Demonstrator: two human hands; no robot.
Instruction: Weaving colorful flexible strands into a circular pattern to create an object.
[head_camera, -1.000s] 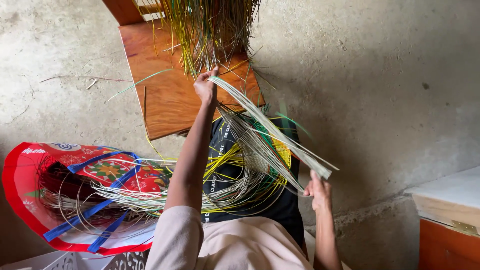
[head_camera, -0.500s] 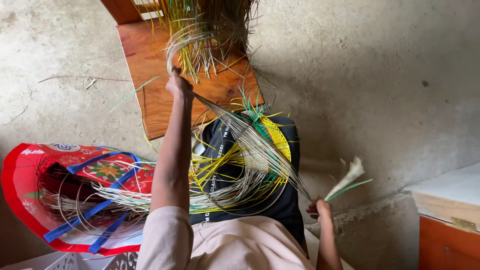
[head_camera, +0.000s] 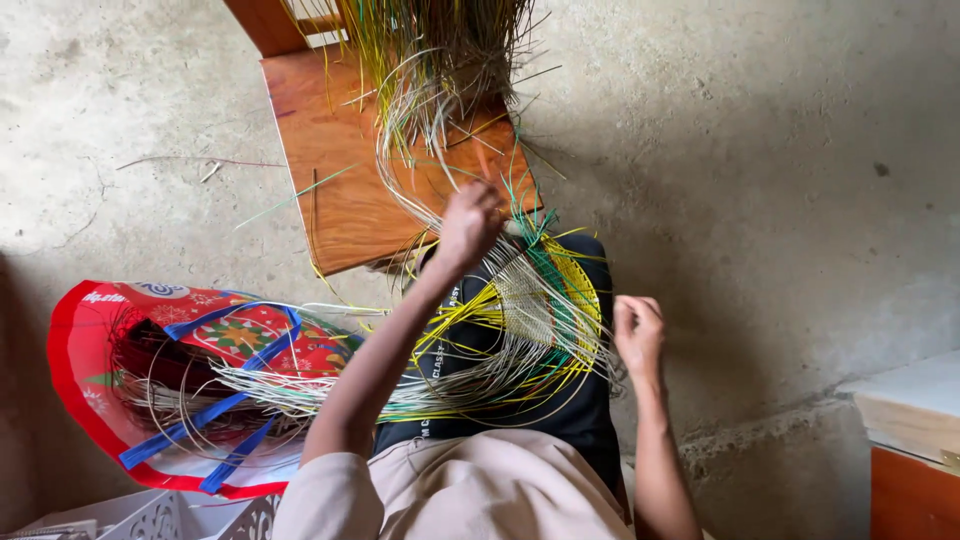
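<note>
— Woven piece (head_camera: 540, 300)?
— On lap, near wooden stool's (head_camera: 340, 190) front edge; weave partly hidden by loose strands (head_camera: 440, 90).
— Left hand (head_camera: 468, 222)?
— Clenched on strands.
— Right hand (head_camera: 638, 330)?
— Curled; possibly pinching one, hard to tell.
</note>
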